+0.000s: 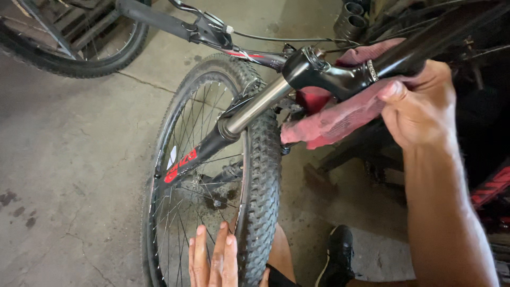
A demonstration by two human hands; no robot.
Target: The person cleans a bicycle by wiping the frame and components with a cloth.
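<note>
A black bicycle stands in front of me with its knobby front wheel [263, 175] turned toward my legs. My right hand [419, 103] grips a pink-red rag [334, 119] and presses it against the black fork crown and head tube [340, 77]. The silver fork stanchion [255, 106] runs down into a black fork leg with red markings [183, 162]. My left hand [212, 260] lies flat with fingers together against the spokes and rim at the bottom of the wheel, holding nothing.
The handlebar with brake lever and cables [210, 29] crosses the top. Another bicycle wheel [79, 61] stands at the upper left on the stained concrete floor [69, 175]. My black shoe [340, 252] is beside the tyre. Metal tubes [350, 16] lie at the top.
</note>
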